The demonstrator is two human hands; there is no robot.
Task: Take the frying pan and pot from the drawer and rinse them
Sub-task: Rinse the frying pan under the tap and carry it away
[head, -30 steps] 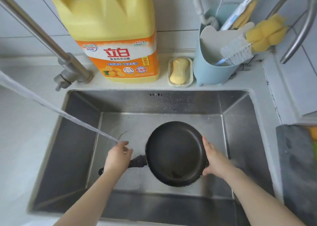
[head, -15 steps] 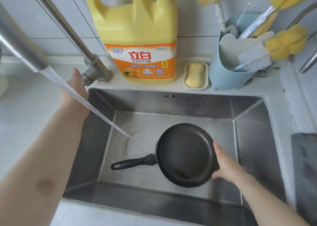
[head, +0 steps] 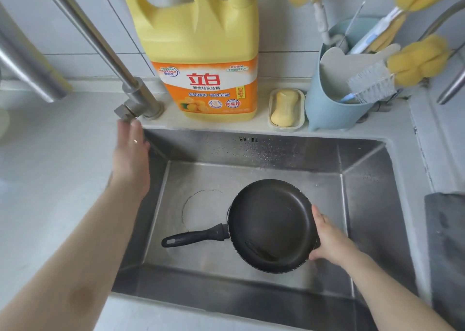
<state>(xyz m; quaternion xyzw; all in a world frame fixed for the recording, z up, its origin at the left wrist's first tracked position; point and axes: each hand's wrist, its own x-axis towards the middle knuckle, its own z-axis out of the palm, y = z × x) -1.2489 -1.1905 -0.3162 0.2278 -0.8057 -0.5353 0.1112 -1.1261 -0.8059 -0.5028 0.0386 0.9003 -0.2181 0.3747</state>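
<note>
A black frying pan (head: 270, 224) sits in the steel sink (head: 276, 152), its handle (head: 193, 237) pointing left. My right hand (head: 329, 240) grips the pan's right rim. My left hand (head: 131, 154) reaches up to the faucet base (head: 137, 104) at the sink's back left corner, fingertips touching the valve lever. No water runs from the spout. No pot is in view.
A large yellow detergent jug (head: 201, 49) stands behind the sink. Beside it lie a soap bar in a dish (head: 285, 109) and a blue utensil holder (head: 334, 97) with brushes and sponges. A dark grey mat (head: 445, 242) lies at the right.
My left hand left the pan handle and went up to the faucet lever. The water stream has stopped. My right hand stays on the pan's rim.
</note>
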